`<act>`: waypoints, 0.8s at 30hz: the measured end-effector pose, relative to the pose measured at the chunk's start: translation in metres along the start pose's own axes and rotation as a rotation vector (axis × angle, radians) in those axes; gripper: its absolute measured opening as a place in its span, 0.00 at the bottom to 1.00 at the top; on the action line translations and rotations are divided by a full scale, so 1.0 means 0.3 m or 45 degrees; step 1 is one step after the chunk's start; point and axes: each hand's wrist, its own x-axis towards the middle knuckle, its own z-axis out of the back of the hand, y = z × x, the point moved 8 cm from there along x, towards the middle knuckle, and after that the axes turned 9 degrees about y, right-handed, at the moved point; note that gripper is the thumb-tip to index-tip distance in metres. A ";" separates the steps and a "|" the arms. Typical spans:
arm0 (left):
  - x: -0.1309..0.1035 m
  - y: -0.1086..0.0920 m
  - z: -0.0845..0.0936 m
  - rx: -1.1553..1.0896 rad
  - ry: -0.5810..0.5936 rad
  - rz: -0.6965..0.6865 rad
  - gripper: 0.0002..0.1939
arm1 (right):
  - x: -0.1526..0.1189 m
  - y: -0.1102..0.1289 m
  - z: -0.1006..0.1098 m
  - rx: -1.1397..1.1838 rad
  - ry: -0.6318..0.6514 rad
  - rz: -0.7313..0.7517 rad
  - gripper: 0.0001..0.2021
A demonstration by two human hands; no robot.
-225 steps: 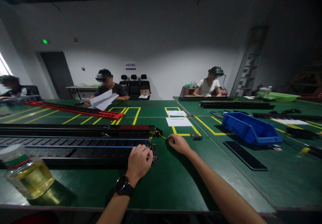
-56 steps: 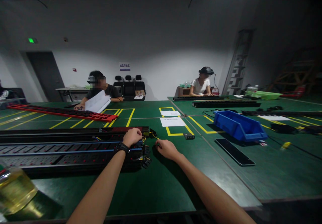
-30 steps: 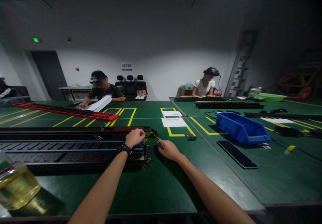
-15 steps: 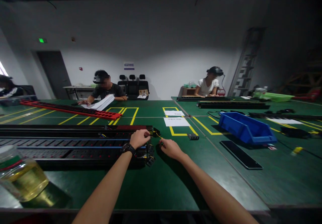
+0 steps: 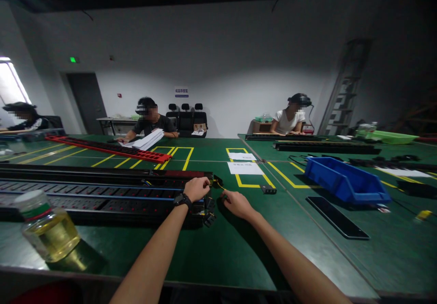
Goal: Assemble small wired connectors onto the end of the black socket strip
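Viewing remotely, I log the rear black rail (image 5: 112, 173) parallel to the near edge of the tabletop (image 5: 205, 254), its yellow wire (image 5: 220, 185) running past the right end into the right hand's (image 5: 237, 204) pinch, left hand (image 5: 197, 189) narrow there — contents, cannot tell — and, wire exposed, judge this end unfinished.

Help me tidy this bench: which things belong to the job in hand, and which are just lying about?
Apparently in the job:
red-dotted black strips, left hand at their end
yellow wire, running to the right hand

Apparently lying about:
bottle
blue bin
phone-like slab
paper sheets
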 end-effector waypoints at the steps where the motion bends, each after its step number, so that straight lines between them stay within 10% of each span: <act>1: 0.000 0.001 -0.002 0.004 -0.006 0.007 0.13 | -0.001 0.000 -0.001 0.003 0.003 -0.002 0.13; 24: -0.015 -0.005 0.001 -0.036 -0.068 0.001 0.13 | 0.010 -0.022 -0.019 0.014 0.009 0.006 0.12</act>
